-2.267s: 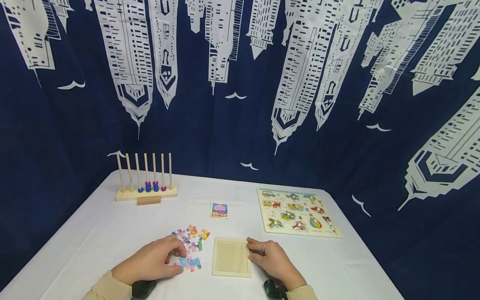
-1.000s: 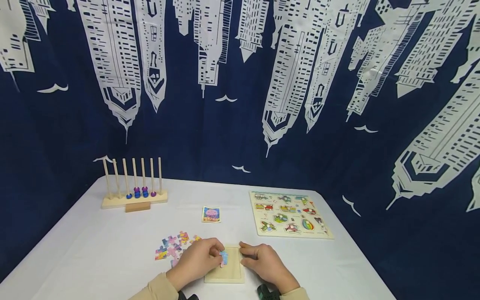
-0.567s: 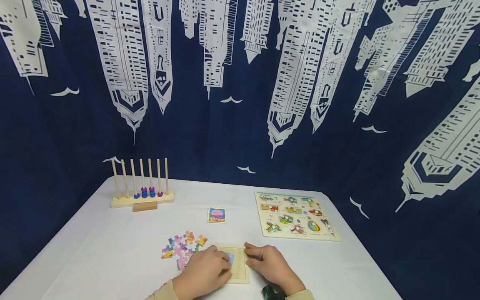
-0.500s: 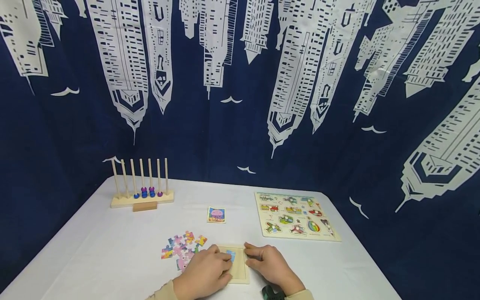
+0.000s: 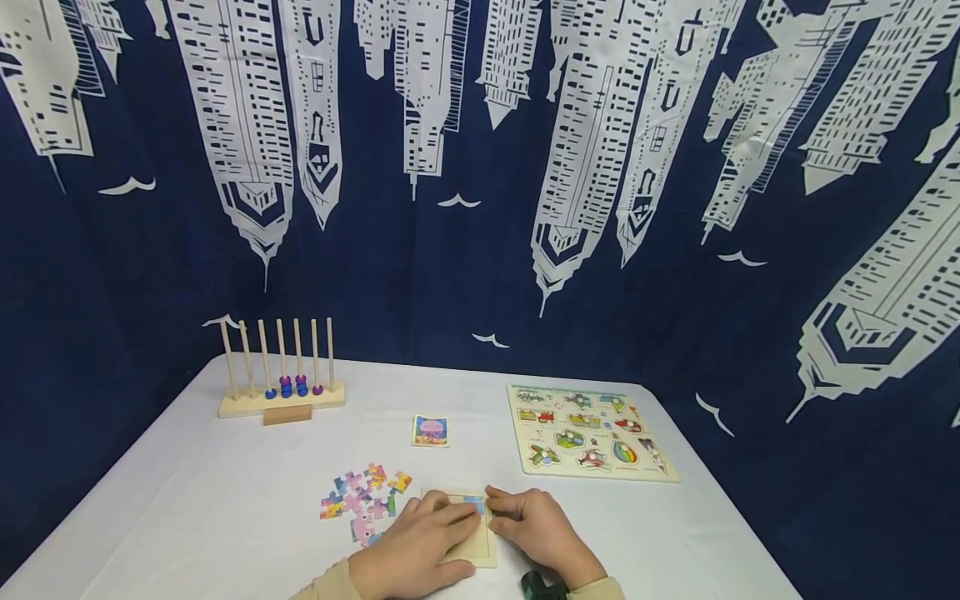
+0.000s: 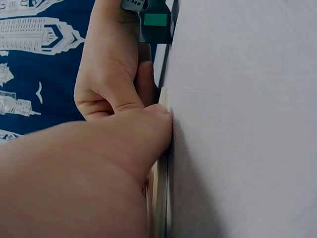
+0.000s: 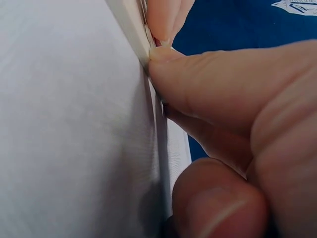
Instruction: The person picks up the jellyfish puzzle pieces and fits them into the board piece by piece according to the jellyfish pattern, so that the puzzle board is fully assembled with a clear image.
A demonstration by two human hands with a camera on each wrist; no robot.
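The wooden puzzle tray [image 5: 480,552], a shallow square frame, lies in front of me, partly under my left hand [image 5: 420,546]. That hand's fingers reach across it and press on a light blue jigsaw piece [image 5: 474,502] in the far right corner; its thumb lies along the tray's near edge in the left wrist view. With thumb and forefinger, my right hand [image 5: 542,529] holds the tray's right edge, its other fingers curled under. Left of the tray lies a loose cluster of colourful jigsaw pieces [image 5: 358,500], some hidden behind the left hand.
A small picture card [image 5: 431,431] lies beyond the tray. Back left stands a wooden peg counter [image 5: 281,402] with blue and purple beads. A vehicle peg puzzle board [image 5: 592,433] lies at right. A navy cityscape cloth [image 5: 420,275] hangs behind the white table [image 5: 187,492].
My left hand carried blue jigsaw pieces from the cluster into the tray, then slid them to its far right corner, its fingers straightening. The right hand stayed at the tray's edge.
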